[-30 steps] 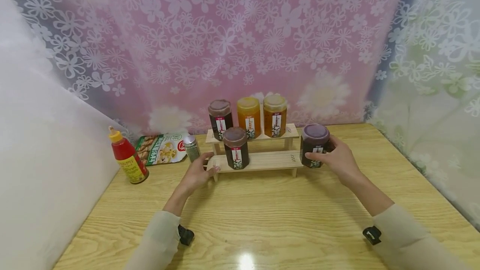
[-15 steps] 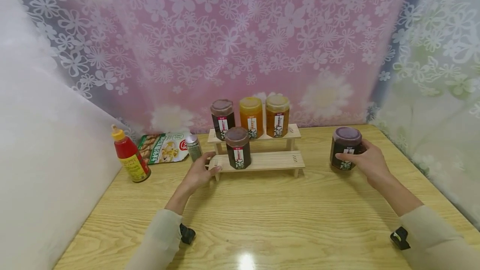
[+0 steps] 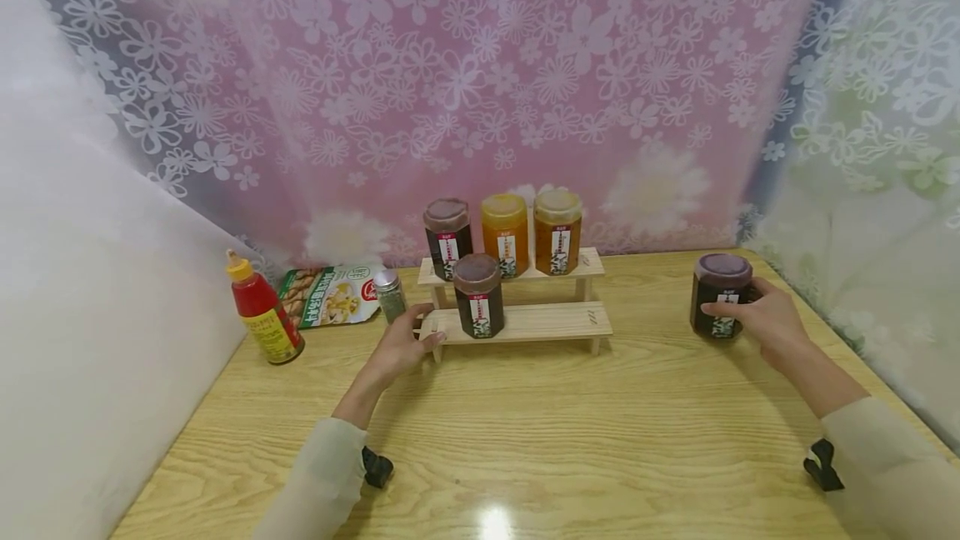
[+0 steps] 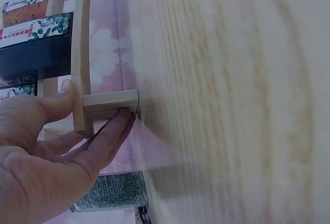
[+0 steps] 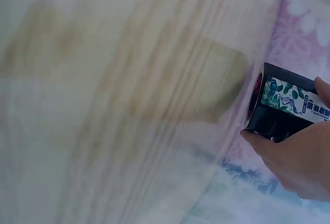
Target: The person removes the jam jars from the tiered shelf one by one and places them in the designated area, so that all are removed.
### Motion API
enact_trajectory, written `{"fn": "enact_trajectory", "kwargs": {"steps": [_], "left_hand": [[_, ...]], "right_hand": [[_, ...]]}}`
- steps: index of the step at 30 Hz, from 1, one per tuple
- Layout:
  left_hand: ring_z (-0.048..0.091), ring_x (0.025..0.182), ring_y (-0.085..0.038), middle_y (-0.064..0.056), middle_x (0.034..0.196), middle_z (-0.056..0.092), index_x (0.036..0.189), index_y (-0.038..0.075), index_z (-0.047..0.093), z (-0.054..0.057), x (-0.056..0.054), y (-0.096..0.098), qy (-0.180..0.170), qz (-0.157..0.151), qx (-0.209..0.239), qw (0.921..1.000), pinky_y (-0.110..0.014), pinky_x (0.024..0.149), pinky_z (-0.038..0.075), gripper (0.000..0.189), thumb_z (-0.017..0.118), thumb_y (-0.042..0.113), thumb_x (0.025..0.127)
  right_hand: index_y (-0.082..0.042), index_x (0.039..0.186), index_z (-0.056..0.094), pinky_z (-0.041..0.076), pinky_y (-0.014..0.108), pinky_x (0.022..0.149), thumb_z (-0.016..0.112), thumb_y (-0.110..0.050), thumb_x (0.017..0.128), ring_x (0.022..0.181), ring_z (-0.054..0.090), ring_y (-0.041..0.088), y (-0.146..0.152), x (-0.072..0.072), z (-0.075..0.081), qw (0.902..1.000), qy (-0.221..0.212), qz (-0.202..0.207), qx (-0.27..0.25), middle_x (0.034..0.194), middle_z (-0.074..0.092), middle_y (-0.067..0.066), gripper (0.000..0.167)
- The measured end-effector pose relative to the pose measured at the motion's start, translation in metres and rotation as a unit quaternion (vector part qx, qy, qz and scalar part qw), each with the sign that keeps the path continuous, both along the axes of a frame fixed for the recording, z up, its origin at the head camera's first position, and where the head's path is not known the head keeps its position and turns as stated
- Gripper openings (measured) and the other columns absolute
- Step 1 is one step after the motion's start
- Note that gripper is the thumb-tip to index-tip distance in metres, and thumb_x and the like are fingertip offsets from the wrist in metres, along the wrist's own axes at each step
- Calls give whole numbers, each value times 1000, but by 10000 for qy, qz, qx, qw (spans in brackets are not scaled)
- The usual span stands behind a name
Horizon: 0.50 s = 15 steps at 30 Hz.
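My right hand [image 3: 772, 319] grips a dark jam jar [image 3: 701, 307] with a purple lid, upright at the table's right side. In the right wrist view, the jar's base [image 5: 255, 100] seems slightly off the table, its shadow beside it. A two-tier wooden rack [image 3: 551, 321] stands at the middle. My left hand [image 3: 397, 348] holds its lower left end, the thumb at the shelf edge and the fingers against the leg [image 4: 111, 100]. One dark jar [image 3: 480, 307] stands on the lower tier. The upper tier bears another dark jar [image 3: 447, 240], a yellow-orange jar [image 3: 505, 232] and an amber jar [image 3: 557, 236].
A shaker of green flakes [image 3: 390, 298] stands close to my left hand. Behind it lies a green and white food packet [image 3: 330, 297]. Further left is a red squeeze bottle [image 3: 264, 307] with a yellow cap. A floral curtain [image 3: 480, 90] hangs behind the wooden table [image 3: 510, 423].
My right hand has carried the dark jar rightward, from the lower tier's right end to the table's right side. The left hand has stayed at the rack; the view shifted slightly.
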<state>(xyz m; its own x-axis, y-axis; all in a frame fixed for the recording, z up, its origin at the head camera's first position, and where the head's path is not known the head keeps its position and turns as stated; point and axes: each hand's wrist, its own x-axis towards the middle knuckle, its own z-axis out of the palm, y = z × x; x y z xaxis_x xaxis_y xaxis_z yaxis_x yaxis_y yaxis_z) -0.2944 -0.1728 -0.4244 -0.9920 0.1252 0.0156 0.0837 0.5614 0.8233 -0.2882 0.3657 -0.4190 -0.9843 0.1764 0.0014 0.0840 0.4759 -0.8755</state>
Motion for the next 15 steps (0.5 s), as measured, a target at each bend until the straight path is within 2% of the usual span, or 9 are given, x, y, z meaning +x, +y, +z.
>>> {"fn": "enact_trajectory", "kwargs": {"steps": [9,10,11,12,13,15], "left_hand": [[54,133,-44,-23,157,45,156,5,44,1,1,0,6,-26,23,10000,-55,104,50,60,69,15,102],[53,134,-44,-24,157,45,156,6,44,1,1,0,7,-18,26,10000,-55,104,49,60,69,15,102],[53,134,-44,-24,157,45,156,6,44,1,1,0,4,-16,26,10000,-56,104,49,60,69,15,102],[53,134,-44,-24,156,45,156,6,44,1,1,0,3,-9,19,10000,-56,104,49,60,69,15,102],[53,134,-44,-24,156,46,156,6,44,1,1,-1,7,-2,6,10000,-56,104,49,60,69,16,102],[53,134,-45,-25,155,46,156,7,44,1,1,-1,3,9,-8,10000,-56,105,49,60,69,16,102]], "right_hand": [[2,164,16,32,67,111,76,-38,96,146,25,55,12,-12,-4,9999,-77,-14,-125,164,24,34,99],[1,165,15,40,64,103,76,-38,96,134,39,55,14,-14,-4,9999,-97,-28,-134,164,25,34,100],[0,165,14,41,62,101,75,-39,97,134,38,55,15,-15,-4,9998,-119,-10,-135,164,23,34,100],[-1,166,11,40,63,104,76,-39,97,137,36,55,17,-16,-4,9997,-132,26,-191,166,20,33,101],[-2,166,10,40,60,100,75,-39,97,136,36,54,19,-17,-4,9997,-153,49,-185,166,19,32,102],[-5,166,6,38,61,105,76,-37,97,142,31,54,22,-19,-4,9995,-174,77,-268,168,13,30,103]]}}
